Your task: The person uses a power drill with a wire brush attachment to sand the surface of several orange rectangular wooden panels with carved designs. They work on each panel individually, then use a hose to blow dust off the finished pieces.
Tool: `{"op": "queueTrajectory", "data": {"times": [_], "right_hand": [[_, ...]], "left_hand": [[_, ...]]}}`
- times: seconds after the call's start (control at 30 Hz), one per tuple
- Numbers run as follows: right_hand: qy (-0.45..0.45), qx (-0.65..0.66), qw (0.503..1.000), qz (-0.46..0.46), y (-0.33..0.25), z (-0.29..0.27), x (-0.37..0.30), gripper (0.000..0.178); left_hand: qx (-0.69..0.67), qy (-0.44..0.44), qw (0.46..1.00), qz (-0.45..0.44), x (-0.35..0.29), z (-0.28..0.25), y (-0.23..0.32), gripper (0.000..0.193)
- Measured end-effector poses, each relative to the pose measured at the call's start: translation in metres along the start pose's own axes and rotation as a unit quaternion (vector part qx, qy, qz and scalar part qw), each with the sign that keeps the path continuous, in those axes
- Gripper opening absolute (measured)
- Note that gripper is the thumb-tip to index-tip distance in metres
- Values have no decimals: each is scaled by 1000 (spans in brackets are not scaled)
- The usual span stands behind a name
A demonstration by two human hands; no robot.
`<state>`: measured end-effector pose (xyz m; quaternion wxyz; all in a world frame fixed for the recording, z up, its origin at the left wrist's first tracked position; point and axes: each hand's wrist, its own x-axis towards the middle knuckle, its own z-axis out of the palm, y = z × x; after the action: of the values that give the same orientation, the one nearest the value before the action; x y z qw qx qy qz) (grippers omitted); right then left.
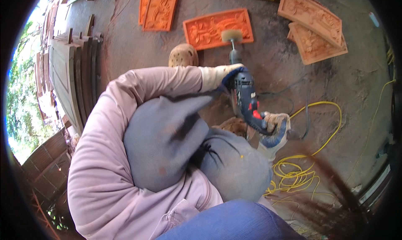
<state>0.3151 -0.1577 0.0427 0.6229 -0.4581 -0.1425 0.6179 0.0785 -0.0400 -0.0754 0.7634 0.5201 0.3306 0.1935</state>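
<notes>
A dark blue power drill [245, 93] with red details reaches away from my knees, held in both hands. My left hand [230, 74], in a white and blue glove, wraps the front of the drill near the chuck. Farther back, my right hand [275, 133], in a worn glove, grips the rear handle. A round, tan-bristled brush [232, 35] on the drill's shaft is over the right part of an orange carved panel [201, 32] lying on the floor; whether the bristles touch it I cannot tell.
A tan clog [183, 55] stands by the panel's near edge. More orange panels [159, 9] lie at far left, paler carved panels [316, 39] at far right. A yellow cord [299, 169] coils at right on the concrete floor [276, 85]. Wooden doors [69, 76] lean at left.
</notes>
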Motion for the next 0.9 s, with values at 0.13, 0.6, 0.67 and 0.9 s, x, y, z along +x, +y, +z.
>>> {"op": "queueTrajectory", "data": {"times": [0.13,0.6,0.67,0.9], "right_hand": [[-11,5,998,-59,2,10,12,25],[103,3,994,-38,8,5,18,31],[108,-29,993,-39,11,15,16,31],[91,-95,989,-63,-2,15,14,31]], "left_hand": [[-77,25,994,-71,8,7,20,70],[241,-33,960,140,13,-11,-11,88],[-54,-14,994,-97,1,-9,-13,82],[57,16,997,54,16,-3,-19,67]]}}
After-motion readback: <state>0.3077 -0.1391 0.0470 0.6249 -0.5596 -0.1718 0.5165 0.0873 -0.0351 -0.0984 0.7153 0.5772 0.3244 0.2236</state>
